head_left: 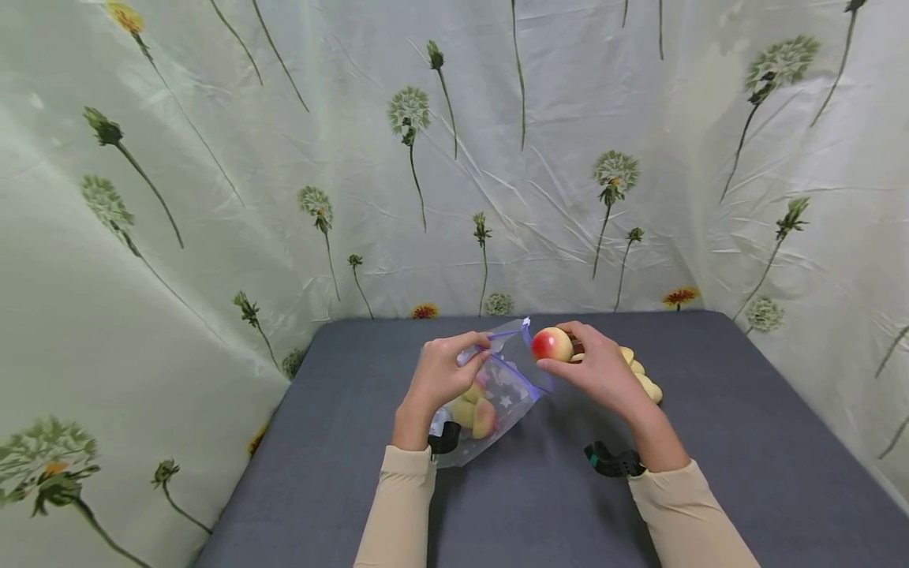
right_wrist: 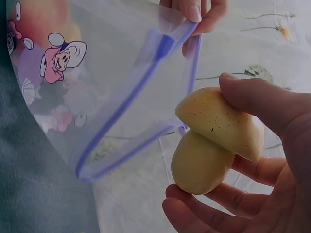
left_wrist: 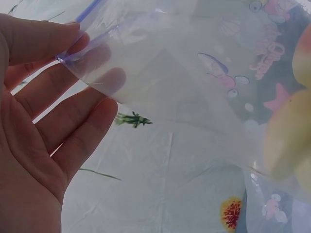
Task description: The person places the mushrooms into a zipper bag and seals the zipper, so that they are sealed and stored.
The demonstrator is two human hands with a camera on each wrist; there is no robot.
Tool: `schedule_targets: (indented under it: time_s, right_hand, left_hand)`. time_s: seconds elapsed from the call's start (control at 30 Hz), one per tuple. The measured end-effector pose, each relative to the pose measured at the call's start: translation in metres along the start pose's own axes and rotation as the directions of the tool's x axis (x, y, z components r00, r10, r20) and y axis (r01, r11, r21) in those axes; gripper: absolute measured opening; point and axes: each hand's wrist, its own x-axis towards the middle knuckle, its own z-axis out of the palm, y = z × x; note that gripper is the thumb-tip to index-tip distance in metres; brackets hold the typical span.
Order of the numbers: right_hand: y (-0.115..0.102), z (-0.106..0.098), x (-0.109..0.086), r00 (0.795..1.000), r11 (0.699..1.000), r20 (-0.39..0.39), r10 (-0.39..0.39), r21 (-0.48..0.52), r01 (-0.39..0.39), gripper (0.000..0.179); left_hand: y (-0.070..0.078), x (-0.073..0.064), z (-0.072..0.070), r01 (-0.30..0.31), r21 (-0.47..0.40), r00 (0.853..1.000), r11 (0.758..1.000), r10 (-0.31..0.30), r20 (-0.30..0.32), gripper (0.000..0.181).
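My left hand [head_left: 447, 371] pinches the rim of a clear zip bag [head_left: 506, 398] by its purple seal, between thumb and fingers. The bag's mouth gapes toward the right. Printed cartoon figures and stars cover its film, and yellow, pink-tinged pieces [head_left: 469, 414] lie inside; their kind is hard to tell. Close to the mouth, my right hand [head_left: 604, 371] holds a toy mushroom [right_wrist: 214, 141] between thumb and fingers, outside the bag. Its cream cap carries dark specks in the right wrist view; from the head view its facing side [head_left: 552, 345] is red and cream.
Several cream-yellow pieces [head_left: 648, 386] lie on the dark grey table [head_left: 341, 457] behind my right hand, partly hidden by it. A pale curtain [head_left: 454, 158] printed with dandelions hangs behind and beside the table.
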Motion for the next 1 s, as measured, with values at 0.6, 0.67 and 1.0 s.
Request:
schedule_targets:
  time_s: [0.6, 0.67, 1.0]
  right_hand:
    - [-0.007, 0.019, 0.009, 0.997, 0.998, 0.052, -0.059, -0.018, 0.060, 0.059]
    - [-0.006, 0.021, 0.010, 0.996, 0.997, 0.055, -0.067, -0.020, 0.068, 0.059]
    - [-0.006, 0.027, 0.012, 0.996, 0.998, 0.071, -0.055, -0.021, 0.056, 0.061]
  left_hand:
    - [0.004, -0.002, -0.001, 0.024, 0.016, 1.000, 1.000, -0.024, 0.009, 0.008]
    - [0.004, -0.002, -0.002, 0.028, 0.018, 1.000, 0.999, -0.028, 0.010, 0.008]
    - [0.005, -0.001, -0.001, 0.026, 0.012, 1.000, 1.000, -0.027, 0.007, 0.009]
